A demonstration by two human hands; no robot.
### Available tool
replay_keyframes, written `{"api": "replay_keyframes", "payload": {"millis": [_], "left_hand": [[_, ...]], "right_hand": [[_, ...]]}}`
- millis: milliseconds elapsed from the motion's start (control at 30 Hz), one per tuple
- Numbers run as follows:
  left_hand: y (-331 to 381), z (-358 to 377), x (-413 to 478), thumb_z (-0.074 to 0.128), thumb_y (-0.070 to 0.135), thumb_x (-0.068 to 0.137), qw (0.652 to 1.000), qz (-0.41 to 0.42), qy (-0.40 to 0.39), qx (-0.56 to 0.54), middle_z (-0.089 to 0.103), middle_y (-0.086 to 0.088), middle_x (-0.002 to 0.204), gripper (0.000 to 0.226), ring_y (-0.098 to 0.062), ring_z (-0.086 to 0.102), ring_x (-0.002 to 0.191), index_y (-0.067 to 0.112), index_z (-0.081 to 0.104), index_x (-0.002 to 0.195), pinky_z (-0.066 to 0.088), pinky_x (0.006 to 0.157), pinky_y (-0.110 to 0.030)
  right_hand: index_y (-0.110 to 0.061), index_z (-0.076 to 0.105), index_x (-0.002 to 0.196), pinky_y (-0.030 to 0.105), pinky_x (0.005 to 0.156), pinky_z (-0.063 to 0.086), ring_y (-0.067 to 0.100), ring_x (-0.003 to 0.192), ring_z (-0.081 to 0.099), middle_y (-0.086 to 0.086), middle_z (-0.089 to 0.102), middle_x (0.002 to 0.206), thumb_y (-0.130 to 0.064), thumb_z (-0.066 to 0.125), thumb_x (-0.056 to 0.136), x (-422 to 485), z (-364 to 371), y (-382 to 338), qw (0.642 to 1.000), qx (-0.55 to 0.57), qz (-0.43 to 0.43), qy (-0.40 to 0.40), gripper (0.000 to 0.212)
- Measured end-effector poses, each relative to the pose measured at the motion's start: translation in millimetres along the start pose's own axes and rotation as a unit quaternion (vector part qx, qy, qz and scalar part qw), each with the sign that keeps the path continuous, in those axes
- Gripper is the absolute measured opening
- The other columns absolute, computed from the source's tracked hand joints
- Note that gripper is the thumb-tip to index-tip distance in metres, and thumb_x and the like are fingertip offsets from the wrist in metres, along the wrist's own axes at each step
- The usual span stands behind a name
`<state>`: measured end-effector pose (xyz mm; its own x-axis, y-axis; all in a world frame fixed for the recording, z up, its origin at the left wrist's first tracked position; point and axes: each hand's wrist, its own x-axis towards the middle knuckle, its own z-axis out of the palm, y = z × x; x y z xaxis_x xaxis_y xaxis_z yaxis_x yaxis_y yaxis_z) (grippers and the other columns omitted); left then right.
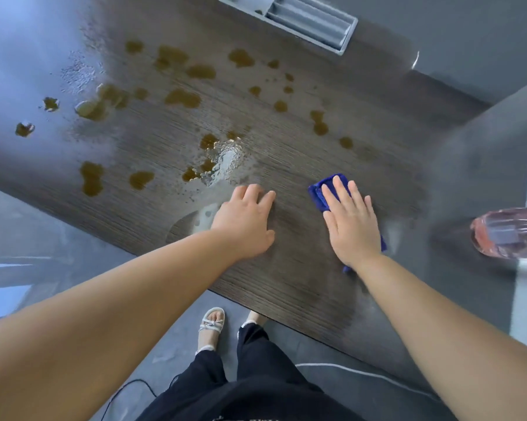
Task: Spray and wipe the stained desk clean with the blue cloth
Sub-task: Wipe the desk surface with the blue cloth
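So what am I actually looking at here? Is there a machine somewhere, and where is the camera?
There is no machine: a person wears a wide-angle camera on the head, which looks down at their own arms, and that is why the picture curves. The left hand rests flat on the dark wood-grain desk and holds nothing. The right hand presses open-palmed on a blue cloth, the wiping tool. Farther across the desk lie many brown stains and wet patches of spray, not yet wiped. At the right edge stands a pinkish bottle, blurred, probably the sprayer. A grey tray sits at the far end. Below the desk edge you see the person's dark trousers and a sandalled foot.
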<state>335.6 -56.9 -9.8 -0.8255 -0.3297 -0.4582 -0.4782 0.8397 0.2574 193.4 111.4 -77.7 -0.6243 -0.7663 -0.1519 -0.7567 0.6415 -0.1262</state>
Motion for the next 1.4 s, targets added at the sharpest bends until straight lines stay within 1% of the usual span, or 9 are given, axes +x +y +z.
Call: {"api": "replay_keyframes", "payload": {"millis": [100,267,433,500,700,933,1067,1200,1400], "left_hand": [[13,-4,15,0.054,0.047,0.088,1.000,0.020,0.002,0.020,0.017,-0.006,0.150,0.079,-0.028,0.014,0.138,0.020,0.012,0.149,0.036,0.103,-0.039],[32,-12,46,0.063,0.062,0.075,0.996,0.027,0.019,0.080,0.016,-0.007,0.150,0.097,-0.030,0.017,0.136,0.021,0.015,0.149,0.030,0.106,-0.040],[36,-14,67,0.062,0.069,0.071,0.996,0.022,0.006,0.085,0.014,-0.002,0.153,0.098,-0.030,0.016,0.137,0.028,0.017,0.148,0.029,0.107,-0.041],[37,-9,70,0.061,0.070,0.071,0.997,0.010,-0.012,0.077,0.010,0.000,0.155,0.099,-0.029,0.012,0.140,0.031,0.014,0.149,0.029,0.108,-0.040],[43,-10,71,0.061,0.070,0.072,0.995,-0.008,-0.034,0.093,0.008,0.000,0.155,0.102,-0.028,0.011,0.140,0.029,0.010,0.150,0.036,0.103,-0.038],[45,-12,74,0.063,0.067,0.072,0.994,-0.020,-0.052,0.090,0.007,0.000,0.154,0.102,-0.029,0.010,0.139,0.029,0.009,0.150,0.036,0.103,-0.038],[48,-14,74,0.065,0.065,0.072,0.994,-0.025,-0.057,0.094,0.007,-0.001,0.154,0.102,-0.030,0.010,0.139,0.029,0.010,0.150,0.038,0.102,-0.039],[47,-14,74,0.064,0.066,0.072,0.993,-0.026,-0.060,0.094,0.006,-0.001,0.154,0.102,-0.030,0.010,0.139,0.029,0.009,0.150,0.037,0.103,-0.039],[47,-14,75,0.063,0.066,0.073,0.993,-0.022,-0.062,0.101,0.006,0.000,0.154,0.102,-0.030,0.011,0.138,0.029,0.008,0.150,0.039,0.102,-0.039]], "right_hand": [[-0.024,0.016,0.151,0.048,0.115,0.011,0.028,0.146,0.006,0.001,0.008,0.159,-0.033,0.028,0.102,0,1,-37,0.995,0.003,0.094,0.011,0.051],[-0.024,0.024,0.148,0.051,0.113,0.021,0.026,0.144,0.019,0.000,0.021,0.157,-0.036,0.024,0.099,-14,-8,29,0.990,-0.053,-0.121,-0.047,0.051],[-0.023,0.013,0.152,0.051,0.116,0.004,0.024,0.147,0.001,0.000,0.003,0.160,-0.032,0.025,0.102,26,-16,60,0.982,0.004,0.189,-0.005,0.052],[-0.019,0.010,0.152,0.048,0.116,0.000,0.027,0.146,-0.001,0.004,0.000,0.160,-0.036,0.028,0.101,39,-14,36,0.968,0.020,0.250,0.018,0.057],[-0.014,0.037,0.144,0.052,0.110,0.026,0.033,0.140,0.028,0.008,0.031,0.153,-0.024,0.041,0.095,-2,-11,57,0.997,-0.036,-0.070,-0.008,0.050],[-0.021,0.015,0.151,0.048,0.117,0.007,0.026,0.146,0.003,0.000,0.004,0.160,-0.027,0.029,0.103,74,-26,67,0.972,0.027,0.231,0.034,0.051],[-0.023,0.013,0.152,0.046,0.117,0.008,0.026,0.147,0.003,-0.001,0.005,0.160,-0.030,0.027,0.103,73,-22,37,0.996,0.015,0.092,-0.002,0.051],[-0.020,0.030,0.148,0.049,0.113,0.019,0.029,0.144,0.018,0.002,0.022,0.157,-0.034,0.021,0.098,25,-19,62,0.998,-0.008,-0.055,-0.028,0.052],[-0.025,0.014,0.151,0.049,0.117,0.009,0.026,0.146,0.002,-0.003,0.005,0.160,-0.031,0.028,0.102,91,-29,70,0.987,0.013,0.158,0.010,0.051]]}}
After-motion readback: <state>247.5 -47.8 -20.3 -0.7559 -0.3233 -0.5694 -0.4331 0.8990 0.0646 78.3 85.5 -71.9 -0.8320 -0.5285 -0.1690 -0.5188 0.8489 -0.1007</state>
